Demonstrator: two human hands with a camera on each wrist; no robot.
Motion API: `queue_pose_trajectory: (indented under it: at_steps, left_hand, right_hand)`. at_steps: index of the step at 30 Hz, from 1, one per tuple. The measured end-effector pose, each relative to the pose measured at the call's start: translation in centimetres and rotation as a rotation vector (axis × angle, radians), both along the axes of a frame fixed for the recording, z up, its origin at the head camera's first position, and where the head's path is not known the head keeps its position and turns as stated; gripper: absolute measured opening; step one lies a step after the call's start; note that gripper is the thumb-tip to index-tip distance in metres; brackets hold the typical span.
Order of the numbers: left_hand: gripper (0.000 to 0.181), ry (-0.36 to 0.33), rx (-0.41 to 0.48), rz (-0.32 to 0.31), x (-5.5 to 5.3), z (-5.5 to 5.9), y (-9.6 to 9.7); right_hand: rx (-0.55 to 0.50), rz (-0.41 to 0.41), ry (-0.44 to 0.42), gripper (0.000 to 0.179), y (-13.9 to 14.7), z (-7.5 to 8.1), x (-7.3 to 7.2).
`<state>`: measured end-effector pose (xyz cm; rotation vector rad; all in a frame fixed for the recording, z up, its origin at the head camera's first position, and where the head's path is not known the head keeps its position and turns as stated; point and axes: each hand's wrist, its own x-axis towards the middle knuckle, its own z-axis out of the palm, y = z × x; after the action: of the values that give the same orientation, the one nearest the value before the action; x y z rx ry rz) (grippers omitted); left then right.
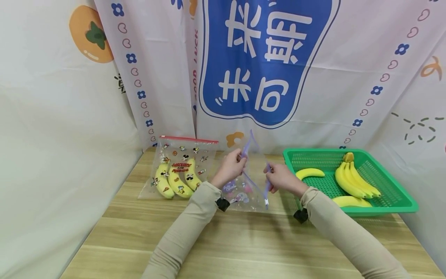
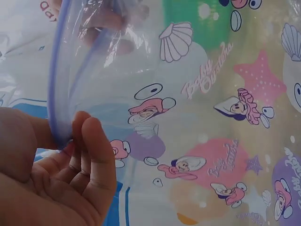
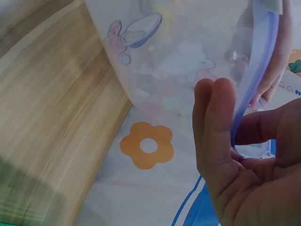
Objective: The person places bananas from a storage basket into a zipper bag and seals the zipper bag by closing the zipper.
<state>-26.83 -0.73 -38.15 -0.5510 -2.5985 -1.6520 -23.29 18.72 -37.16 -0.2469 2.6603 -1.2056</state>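
Note:
A clear zip bag (image 1: 240, 195) printed with pink and purple cartoon shells stands in the middle of the table, its purple-edged mouth spread apart. My left hand (image 1: 230, 166) pinches one edge of that mouth between thumb and fingers, as the left wrist view shows up close. On the opposite edge, my right hand (image 1: 281, 177) pinches the purple strip (image 3: 257, 80) near its white slider (image 1: 266, 202). Nothing shows inside this bag. Left of it lies a second clear zip bag (image 1: 203, 155) with a red top and Mickey print, holding several bananas (image 1: 179, 182).
To the right a green plastic basket (image 1: 393, 176) holds a bunch of bananas (image 1: 353, 180) and loose ones, including a curved banana (image 1: 310, 173). Behind the wooden table (image 1: 244, 248) hangs a printed white cloth (image 1: 167, 77) with a blue sign.

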Motion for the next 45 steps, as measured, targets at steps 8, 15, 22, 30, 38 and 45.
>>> queue_pose_trajectory:
  at_steps: [8, 15, 22, 30, 38, 45]
  left_hand:
    - [0.007, -0.016, 0.017, -0.050, 0.3, 0.3, -0.2]
    - [0.008, -0.021, 0.025, -0.023, 1.0, 1.9, -1.1]
    - [0.010, -0.006, 0.038, 0.029, 1.6, 2.8, -2.2]
    - [0.030, 0.065, 0.010, 0.031, 1.9, 2.2, -2.4]
    - [0.023, 0.024, 0.048, 0.087, 2.6, 2.6, -3.3]
    - [0.021, 0.047, 0.072, 0.159, 3.1, 3.3, -4.3]
  right_hand:
    - [-0.010, -0.008, 0.000, 0.022, 0.5, -0.1, -0.5]
    - [0.063, 0.012, 0.009, 0.023, 1.4, 0.5, -0.9]
    - [0.051, 0.022, -0.026, 0.023, 2.3, 0.7, -1.3]
    - [-0.032, 0.009, -0.074, 0.039, 2.7, 0.9, -1.2]
    - [0.007, 0.011, -0.053, 0.041, 3.7, 1.1, -1.2]
    - [0.060, -0.011, -0.046, 0.042, 4.5, 1.2, -1.2]
